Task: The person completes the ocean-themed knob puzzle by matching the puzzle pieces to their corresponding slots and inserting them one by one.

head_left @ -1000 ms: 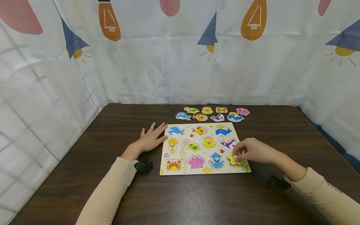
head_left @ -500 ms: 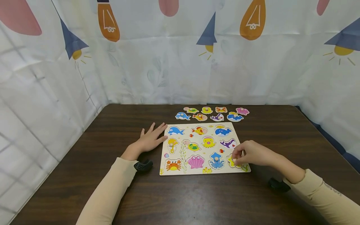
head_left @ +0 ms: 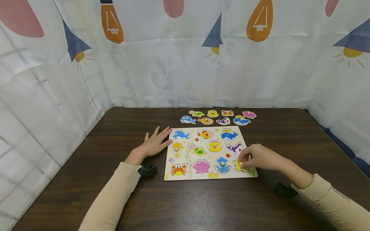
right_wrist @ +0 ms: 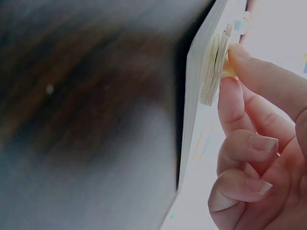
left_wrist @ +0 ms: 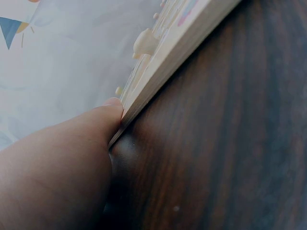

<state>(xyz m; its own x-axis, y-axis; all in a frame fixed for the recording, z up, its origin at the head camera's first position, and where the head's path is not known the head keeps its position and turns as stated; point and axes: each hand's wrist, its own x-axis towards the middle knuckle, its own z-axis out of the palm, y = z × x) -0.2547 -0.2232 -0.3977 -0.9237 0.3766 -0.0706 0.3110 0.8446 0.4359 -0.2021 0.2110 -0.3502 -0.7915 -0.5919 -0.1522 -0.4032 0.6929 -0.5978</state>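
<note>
Head view: only writing-like mark is small print on the R sleeve [head_left: 326, 192], too tiny to read. L hand [head_left: 155, 143] lies w/ fingers spread, fingertips at the far-left corner of the board [head_left: 192, 130], thumb on its left edge. R hand [head_left: 260, 156] pinches the star [head_left: 238, 165] btwn thumb & index finger, over the near-right corner of the board. Seahorse [head_left: 177, 148] & squid [head_left: 222, 166] sit in their slots; squid is just left of the star. Loose pcs lie past the far edge on the table [head_left: 208, 205]. Far row, L to R: turtle [head_left: 198, 114], octopus [head_left: 212, 114], crab [head_left: 227, 113], pink shell [head_left: 249, 115]. Nearer row: dolphin [head_left: 188, 119], fish [head_left: 206, 121], purple whale [head_left: 224, 121], blue whale [head_left: 242, 121].

L wrist view: thumb touches the board's side edge; other fingers hidden, so their spread can't be told from here.

R wrist view: thumb & index tip pressed on the star's knob [right_wrist: 229, 72], other fingers curled in toward the palm. Star's edge stands proud of the board's face; can't tell if it's touching.
</note>
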